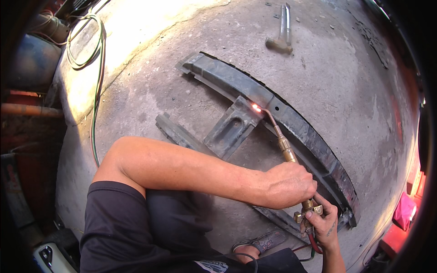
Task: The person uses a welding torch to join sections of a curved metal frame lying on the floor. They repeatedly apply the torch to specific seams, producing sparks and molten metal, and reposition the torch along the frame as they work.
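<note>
A brass gas torch (284, 144) with a bent copper tip runs from my hands up to a dark metal beam (293, 118) on the ground. Its tip meets a small glowing orange spot where a short cross bracket (234, 126) joins the long curved beam. My left hand (291, 184) is wrapped round the torch handle, its forearm crossing from the left. Lower down, my right hand (324, 224) grips the same torch at its brass valve knobs. Red and green hoses leave the torch's lower end. My left forearm hides part of the frame's near rail (180, 132).
A hammer (281, 41) lies on the concrete floor (150, 86) beyond the beam. Coiled hoses (102, 50) trail along the left, near a blue cylinder (34, 63). My shoe (268, 241) rests close to the frame's near side. Red objects (396, 236) stand at the far right.
</note>
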### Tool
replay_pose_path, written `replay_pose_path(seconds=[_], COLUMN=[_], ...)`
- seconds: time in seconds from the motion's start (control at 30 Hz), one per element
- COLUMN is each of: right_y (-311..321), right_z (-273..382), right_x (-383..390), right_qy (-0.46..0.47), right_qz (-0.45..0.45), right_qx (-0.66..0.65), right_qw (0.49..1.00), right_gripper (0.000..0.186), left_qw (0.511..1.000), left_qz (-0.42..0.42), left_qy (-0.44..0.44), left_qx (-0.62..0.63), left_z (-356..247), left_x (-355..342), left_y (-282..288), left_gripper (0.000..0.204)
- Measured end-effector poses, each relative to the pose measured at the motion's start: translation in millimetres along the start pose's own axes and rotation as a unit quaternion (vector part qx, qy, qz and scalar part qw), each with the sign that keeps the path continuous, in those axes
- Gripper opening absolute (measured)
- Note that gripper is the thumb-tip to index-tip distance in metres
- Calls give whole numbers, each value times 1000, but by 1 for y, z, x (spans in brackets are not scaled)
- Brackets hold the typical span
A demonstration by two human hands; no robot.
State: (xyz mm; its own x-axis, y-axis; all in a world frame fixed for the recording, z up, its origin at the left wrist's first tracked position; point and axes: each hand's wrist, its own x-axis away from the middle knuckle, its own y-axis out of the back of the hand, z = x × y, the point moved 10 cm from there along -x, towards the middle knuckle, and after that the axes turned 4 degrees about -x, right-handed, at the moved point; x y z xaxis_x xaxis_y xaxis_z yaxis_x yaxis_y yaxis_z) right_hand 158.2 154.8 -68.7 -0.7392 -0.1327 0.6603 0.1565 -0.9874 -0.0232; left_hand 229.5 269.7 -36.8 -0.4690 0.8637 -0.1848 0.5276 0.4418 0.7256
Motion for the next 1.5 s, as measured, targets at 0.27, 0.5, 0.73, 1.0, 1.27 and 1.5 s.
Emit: replay_pose_path(seconds=[0.27,0.5,0.73,1.0,1.27,1.5], right_y=[3,-1,-1,-4,-4,-5], right_z=[-2,-1,-2,1,1,-1], right_x=[-1,-1,0,-1,0,0], right_qy=[7,1,5,1,1,-5], right_qz=[-9,-1,-1,-2,0,-7], right_qx=[9,-25,-24,-14,-8,-19], right_qw=[1000,1000,1000,1000,1000,1000], right_gripper=[62,65,65,63,63,62], left_qw=[1000,1000,1000,1000,1000,1000], left_qz=[5,6,8,9,18,22], left_qy=[3,2,-3,-5,0,4], left_qx=[1,-3,0,-4,-2,0], left_z=[1,1,0,0,0,1], left_x=[0,0,0,1,1,1], left_y=[-1,-1,-2,-1,-4,-5], left_gripper=[17,17,17,17,18,18])
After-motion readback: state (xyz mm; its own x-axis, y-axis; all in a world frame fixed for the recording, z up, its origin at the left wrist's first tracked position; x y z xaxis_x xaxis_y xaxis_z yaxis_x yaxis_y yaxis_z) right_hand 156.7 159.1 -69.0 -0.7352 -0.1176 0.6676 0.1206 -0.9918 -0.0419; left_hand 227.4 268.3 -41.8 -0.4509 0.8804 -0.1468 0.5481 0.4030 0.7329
